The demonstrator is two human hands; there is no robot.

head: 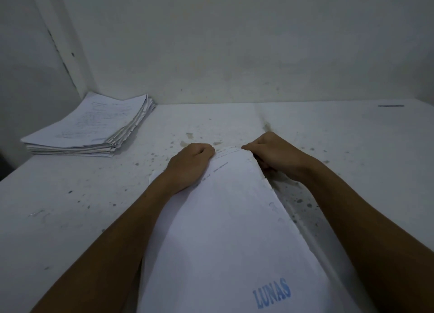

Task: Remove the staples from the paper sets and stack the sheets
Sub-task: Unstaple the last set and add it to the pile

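Observation:
A white paper set (230,218) with a blue "LUNAS" stamp lies lengthwise in front of me, reaching from the frame's bottom to its far edge between my hands. My left hand (190,164) rests on the set's left side, its fingers curled at the far edge. My right hand (272,155) pinches the far right corner, fingertips bunched on the paper. No staple is discernible there. A thick stack of printed sheets (91,127) sits at the far left of the table.
The white table (352,148) is speckled with dark stains and meets a white wall at the back. A dark thin object (391,105) lies at the far right near the wall. The table's left edge drops off near the stack.

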